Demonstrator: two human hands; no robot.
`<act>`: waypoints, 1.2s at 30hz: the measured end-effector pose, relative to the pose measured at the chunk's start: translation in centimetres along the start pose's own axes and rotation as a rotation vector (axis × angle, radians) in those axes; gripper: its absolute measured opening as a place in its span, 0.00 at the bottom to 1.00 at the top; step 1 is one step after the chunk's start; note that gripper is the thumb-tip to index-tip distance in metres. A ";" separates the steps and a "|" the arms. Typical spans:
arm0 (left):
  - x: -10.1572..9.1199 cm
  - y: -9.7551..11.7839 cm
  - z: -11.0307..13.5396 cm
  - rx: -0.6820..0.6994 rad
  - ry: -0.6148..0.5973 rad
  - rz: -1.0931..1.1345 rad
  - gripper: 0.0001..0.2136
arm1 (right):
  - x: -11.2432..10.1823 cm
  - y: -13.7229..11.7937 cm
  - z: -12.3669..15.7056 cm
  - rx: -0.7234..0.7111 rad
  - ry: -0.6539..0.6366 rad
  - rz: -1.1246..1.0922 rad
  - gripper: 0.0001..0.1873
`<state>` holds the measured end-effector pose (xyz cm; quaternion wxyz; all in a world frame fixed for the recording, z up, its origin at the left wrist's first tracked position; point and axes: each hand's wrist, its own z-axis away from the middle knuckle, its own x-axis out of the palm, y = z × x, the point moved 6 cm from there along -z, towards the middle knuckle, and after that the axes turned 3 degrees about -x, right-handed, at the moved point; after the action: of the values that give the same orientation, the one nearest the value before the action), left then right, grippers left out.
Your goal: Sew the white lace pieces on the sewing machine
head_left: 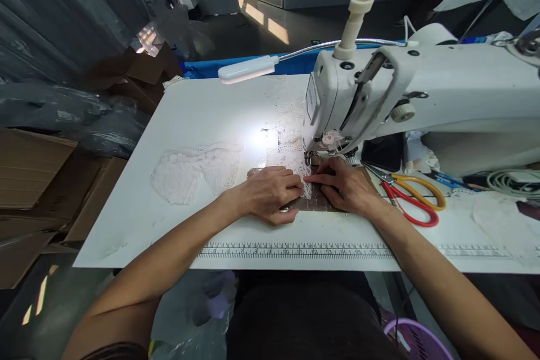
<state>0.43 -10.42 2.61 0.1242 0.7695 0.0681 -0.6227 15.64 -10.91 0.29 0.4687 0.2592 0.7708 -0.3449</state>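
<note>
A white sewing machine (422, 90) stands on a white table (198, 124). A strip of white lace trim (291, 129) runs from the far side of the table under the presser foot (314, 156) towards me. My left hand (270, 194) lies on the lace and a brownish piece of fabric (317, 202) just in front of the needle, fingers curled and pressing down. My right hand (348, 187) rests beside it, fingers stretched flat on the same fabric, the fingertips of both hands nearly touching.
A loose pile of lace (194, 171) lies left of my hands. Red and yellow scissors (415, 197) lie right of the machine foot, with a dark phone (382, 152) and cables behind. A gooseneck lamp (248, 69) lights the table. A printed ruler (295, 250) runs along the front edge. Cardboard boxes (34, 180) stand at left.
</note>
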 end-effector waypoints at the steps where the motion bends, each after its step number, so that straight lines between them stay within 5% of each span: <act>1: 0.1 0.0 0.1 -0.005 0.005 -0.001 0.13 | 0.0 0.0 0.0 0.010 -0.003 0.012 0.19; 17: 0.2 -0.6 0.0 -0.114 0.041 -0.014 0.17 | 0.8 0.3 -0.5 0.178 -0.060 0.198 0.22; 36: 1.0 -2.0 -0.4 -0.210 0.131 -0.013 0.20 | 0.3 -0.6 -0.1 0.108 -0.034 0.028 0.21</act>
<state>0.45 -8.46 1.52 0.1954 0.7908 0.1461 -0.5614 15.02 -11.22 0.21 0.4717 0.2891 0.7393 -0.3838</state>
